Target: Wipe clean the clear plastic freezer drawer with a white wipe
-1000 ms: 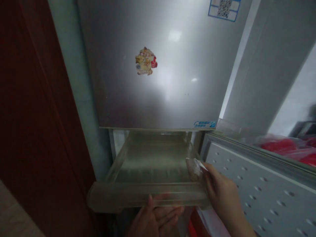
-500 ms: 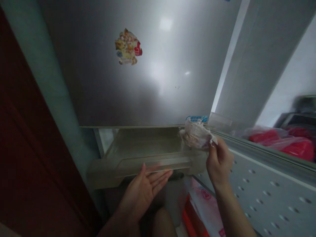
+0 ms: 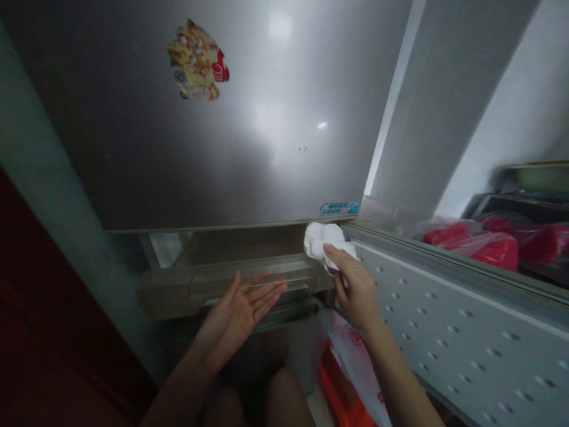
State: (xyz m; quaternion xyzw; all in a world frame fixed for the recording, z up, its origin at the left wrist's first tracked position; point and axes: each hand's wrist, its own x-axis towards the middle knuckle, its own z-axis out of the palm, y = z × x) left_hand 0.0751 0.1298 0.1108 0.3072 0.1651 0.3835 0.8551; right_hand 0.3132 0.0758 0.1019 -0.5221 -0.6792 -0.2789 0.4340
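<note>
In front of me a translucent freezer drawer sticks partly out below a silver fridge door. My left hand is palm up with its fingers stretched out, against the drawer's front. Its fingertips overlap the drawer's handle recess. A crumpled white tissue is pinched in my right hand, at the drawer's right end beside the opened lower door. The inside of the drawer is mostly in shadow.
Red items in clear plastic lie beyond the lower door's top edge. Beneath the right arm stands an orange container with a white plastic bag. A dark red panel borders the left side.
The drawer has slid inward, with my left hand at its front. My right hand has moved left with the tissue, which now shows a cleaner white side. The camera view has shifted.
</note>
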